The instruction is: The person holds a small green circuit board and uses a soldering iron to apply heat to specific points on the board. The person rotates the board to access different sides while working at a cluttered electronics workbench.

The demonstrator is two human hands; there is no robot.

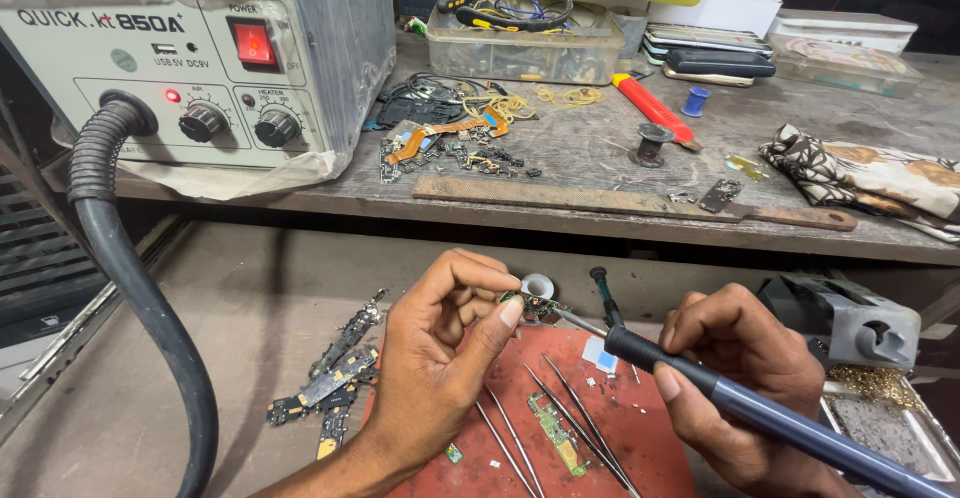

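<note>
**Small circuit board under the iron: soldering in hand, not finished**

- Left hand point(440, 343): its grip is clamped, thumb and fingertips, on a small green circuit board point(540, 306), held up just above the mat. The board is thin, rigid and studded with tiny parts.
- Right hand point(745, 378): its grip is wrapped tight round a soldering iron point(740, 403) with a smooth blue-grey barrel and a black collar. The slim metal tip reaches to the pinched board; whether it touches cannot be told.
- State of work, as I judge it: the joint is mid-way. The board sits in the fingers and iron is at it, nothing set down as finished.
- Below both grips: a red mat point(640, 428), matte and scuffed, on the table. On it lie thin steel tweezers point(570, 408) and a narrow green board strip point(555, 433).
- Left of the left grip: loose dark board pieces point(335, 378) with gold contacts.
- Just beyond the held board: a small roll of grey solder wire point(538, 285).
- Far above the left grip: a grey hot-air station point(190, 58), film-wrapped, red switch lit, ribbed black hose point(120, 248) hanging down.
</note>
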